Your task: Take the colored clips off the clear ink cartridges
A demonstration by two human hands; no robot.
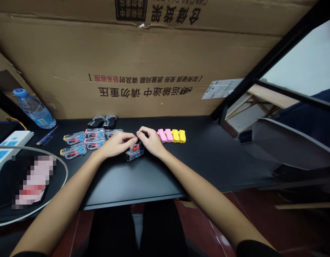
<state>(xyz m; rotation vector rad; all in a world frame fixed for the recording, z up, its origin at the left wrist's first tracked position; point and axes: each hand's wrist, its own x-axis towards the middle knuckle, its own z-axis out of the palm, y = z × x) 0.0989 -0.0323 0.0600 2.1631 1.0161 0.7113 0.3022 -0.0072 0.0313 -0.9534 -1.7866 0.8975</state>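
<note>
Right now, the left hand (pixel 116 144) and the right hand (pixel 151 141) are meeting at the fingertips above the black tabletop (pixel 132 182). The right hand is curling narrow, its thumb and fingers closing around a small black piece (pixel 145 133) that is mostly hidden from view. The left hand is arching over with its fingers (pixel 131 136) reaching toward the right hand's fingertips; whether it is gripping anything, I cannot tell. A transparent plastic casing (pixel 134 151) with red and blue parts inside is lying directly below the fingertips of both hands, between the wrists, and appears to be touching the heel of the right hand.

Just beyond the left hand, five similar transparent casings (pixel 94 132) are lying in a loose cluster, and two black-and-transparent pieces (pixel 103 122) are sitting farther out from it. Past the right hand's fingertips, two pink blocks (pixel 165 135) and two yellow blocks (pixel 178 136) are standing side by side in a row.

Well beyond the left hand, a blue-capped water bottle (pixel 33 109) is lying on its side, with a slim blue pen (pixel 47 135) and a white power strip (pixel 9 146) nearby. A pixelated object (pixel 33 182) is sitting nearer the left forearm, too blurred to identify.
</note>
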